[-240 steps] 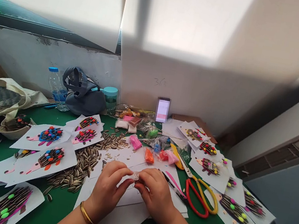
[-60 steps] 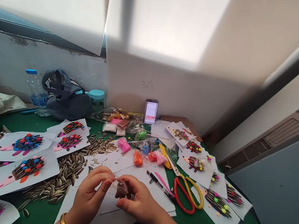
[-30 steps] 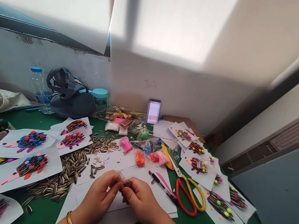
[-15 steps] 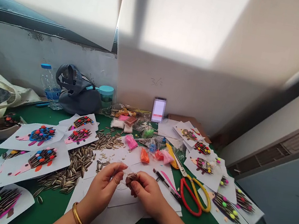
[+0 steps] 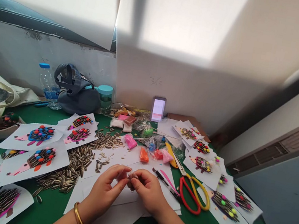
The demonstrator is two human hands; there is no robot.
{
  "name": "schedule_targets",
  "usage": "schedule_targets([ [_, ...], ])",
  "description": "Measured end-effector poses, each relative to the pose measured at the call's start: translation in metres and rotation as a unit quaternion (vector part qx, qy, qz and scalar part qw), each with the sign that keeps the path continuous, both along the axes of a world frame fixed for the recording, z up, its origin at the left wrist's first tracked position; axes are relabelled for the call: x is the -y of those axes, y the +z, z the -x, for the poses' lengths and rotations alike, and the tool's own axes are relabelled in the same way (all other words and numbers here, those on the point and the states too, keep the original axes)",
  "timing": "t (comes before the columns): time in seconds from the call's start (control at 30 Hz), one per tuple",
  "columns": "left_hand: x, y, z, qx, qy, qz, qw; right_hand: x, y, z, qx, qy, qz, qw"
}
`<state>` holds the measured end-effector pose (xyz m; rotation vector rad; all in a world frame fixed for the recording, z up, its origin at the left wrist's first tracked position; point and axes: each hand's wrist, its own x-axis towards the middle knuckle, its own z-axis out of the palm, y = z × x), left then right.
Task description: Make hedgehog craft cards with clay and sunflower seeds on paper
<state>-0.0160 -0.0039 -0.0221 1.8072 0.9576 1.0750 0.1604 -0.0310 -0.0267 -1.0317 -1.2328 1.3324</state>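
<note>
Over the white paper sheets (image 5: 115, 222) at the front middle, my two hands meet at the fingertips. My right hand (image 5: 149, 193) pinches a small brown lump (image 5: 133, 178), which looks like clay in thin wrapping. My left hand (image 5: 108, 188), with a gold bangle at the wrist, has its thumb and fingers closed against the lump's left side; a bit of clear film seems to show between them. Fingers partly hide the lump. Just left of my left hand lie a few sunflower seeds (image 5: 102, 164), beside a larger seed pile (image 5: 76, 164).
Red-and-yellow-handled scissors (image 5: 193, 193) and a black pen (image 5: 166, 182) lie to the right. Bags of coloured clay (image 5: 144, 154) sit behind my hands. Hedgehog pictures (image 5: 54, 161) flank both sides. A phone (image 5: 158, 109), bottle (image 5: 48, 84) and dark bag (image 5: 78, 95) stand at the back.
My hands have come closer together, and my left thumb now reaches the brown lump. Less of the lump shows between my fingers. The view has shifted slightly.
</note>
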Motion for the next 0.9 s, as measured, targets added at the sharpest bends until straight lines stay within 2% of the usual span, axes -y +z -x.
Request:
schedule_targets([
  [0.2,-0.001,0.002,-0.001,0.036,0.051,0.053,0.997,0.001,0.008,0.0,-0.002,-0.001,-0.046,0.999],
  [0.33,0.0,0.007,0.0,0.005,0.057,0.038,0.998,0.002,0.012,0.0,0.008,0.006,-0.042,0.999],
  [0.5,-0.001,0.008,0.003,0.011,0.078,0.049,0.996,0.002,0.001,-0.002,-0.022,-0.026,-0.012,0.999],
  [0.57,-0.001,0.007,0.004,0.018,0.084,0.058,0.995,0.003,-0.004,-0.002,-0.045,-0.02,-0.017,0.999],
  [0.67,-0.001,0.005,0.003,0.021,0.075,0.065,0.995,0.005,-0.009,0.0,-0.054,0.01,-0.028,0.998],
  [0.9,0.0,0.0,-0.003,-0.007,0.035,0.036,0.999,0.001,-0.007,0.006,-0.031,-0.017,0.027,0.999],
])
